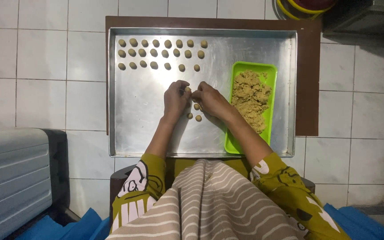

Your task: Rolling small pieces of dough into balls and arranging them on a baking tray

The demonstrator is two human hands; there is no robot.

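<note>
- Head view: you are pinching a small dough ball [187,90] with the fingertips of your left hand [175,98], at the centre of the frame, over the metal tray [138,115]
- Your right hand [210,98] is meeting it, fingertips closed together just beside the ball
- Three loose balls [195,113] are lying just below your hands
- Rows of dough balls [161,54] are sitting in the tray's upper left
- A green tray of dough [250,100] is lying right of centre

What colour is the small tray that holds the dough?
Bright green tray, seen best in the head view.
</note>
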